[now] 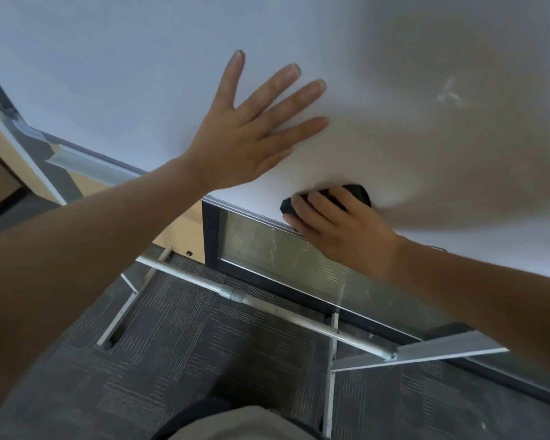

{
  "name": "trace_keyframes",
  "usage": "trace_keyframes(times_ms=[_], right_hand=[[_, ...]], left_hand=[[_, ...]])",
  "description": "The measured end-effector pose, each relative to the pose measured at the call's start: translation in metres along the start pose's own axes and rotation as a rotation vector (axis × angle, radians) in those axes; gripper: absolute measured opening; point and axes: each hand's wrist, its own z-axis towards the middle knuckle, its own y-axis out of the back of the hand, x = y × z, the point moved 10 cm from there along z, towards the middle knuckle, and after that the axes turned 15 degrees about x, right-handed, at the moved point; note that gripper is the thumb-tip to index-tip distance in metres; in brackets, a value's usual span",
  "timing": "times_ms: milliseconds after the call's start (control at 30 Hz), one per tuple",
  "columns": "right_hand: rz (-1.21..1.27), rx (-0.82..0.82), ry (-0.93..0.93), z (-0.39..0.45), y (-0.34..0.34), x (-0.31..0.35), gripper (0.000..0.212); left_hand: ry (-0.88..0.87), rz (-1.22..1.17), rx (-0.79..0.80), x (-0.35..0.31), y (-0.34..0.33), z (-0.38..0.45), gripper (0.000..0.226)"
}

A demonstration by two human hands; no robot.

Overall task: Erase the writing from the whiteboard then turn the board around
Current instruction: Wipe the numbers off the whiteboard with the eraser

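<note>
The whiteboard (140, 58) fills the upper part of the head view, white and mostly blank, with a faint smudge at the upper right. My left hand (251, 134) lies flat on the board with its fingers spread. My right hand (337, 227) grips a black eraser (356, 192) and presses it against the board just above the bottom edge. My fingers cover most of the eraser.
The board's metal stand (267, 306) runs across the grey carpet (172, 360) below, with a crossbar and angled legs. A frosted glass panel (299, 255) in a dark frame stands behind the board. The marker tray (86, 166) shows at the left. My legs are at the bottom edge.
</note>
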Motion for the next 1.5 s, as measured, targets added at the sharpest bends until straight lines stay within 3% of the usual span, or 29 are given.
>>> trace_keyframes(times_ms=[67, 167, 300, 467, 567, 700, 833, 1000, 1100, 1200, 1333, 1400, 1500], right_hand=[[0.059, -0.015, -0.052, -0.004, -0.001, -0.002, 0.037], [-0.012, 0.009, 0.013, -0.017, -0.006, 0.009, 0.041], [0.140, -0.052, -0.102, -0.023, -0.002, -0.011, 0.033], [0.003, 0.003, 0.020, -0.038, -0.009, 0.010, 0.036], [0.145, -0.035, -0.104, -0.040, -0.008, -0.005, 0.034], [0.089, -0.008, -0.085, -0.044, -0.009, 0.009, 0.038], [0.213, -0.087, -0.233, -0.048, -0.001, -0.022, 0.032], [0.168, 0.078, -0.094, -0.048, -0.008, 0.011, 0.041], [0.333, -0.048, -0.205, -0.047, 0.022, 0.004, 0.043], [0.486, -0.141, -0.471, -0.060, 0.036, -0.009, 0.053], [0.834, -0.346, -1.239, -0.146, 0.018, -0.038, 0.064], [0.901, -0.414, -1.650, -0.194, 0.002, -0.032, 0.073], [0.917, -0.471, -2.003, -0.227, -0.020, -0.016, 0.073]], left_hand=[[0.009, 0.010, -0.012, 0.003, 0.000, -0.001, 0.057], [0.010, 0.008, -0.026, 0.004, 0.002, -0.001, 0.056], [0.011, 0.006, -0.018, 0.004, 0.002, 0.000, 0.056], [0.002, 0.010, -0.016, 0.001, 0.001, 0.000, 0.055], [0.010, 0.012, -0.013, 0.005, 0.000, 0.001, 0.054], [0.006, 0.000, -0.016, 0.003, 0.002, -0.001, 0.054], [0.011, 0.016, -0.003, 0.005, 0.000, 0.000, 0.056], [-0.011, 0.010, -0.008, -0.001, 0.002, 0.002, 0.054], [-0.015, -0.037, 0.001, -0.002, 0.007, 0.000, 0.054], [-0.134, -0.098, -0.043, -0.018, 0.019, 0.005, 0.051], [-0.187, -0.121, -0.127, -0.039, 0.036, 0.036, 0.049], [-0.196, -0.118, -0.123, -0.047, 0.035, 0.048, 0.061], [-0.248, -0.158, -0.121, -0.061, 0.037, 0.057, 0.054]])
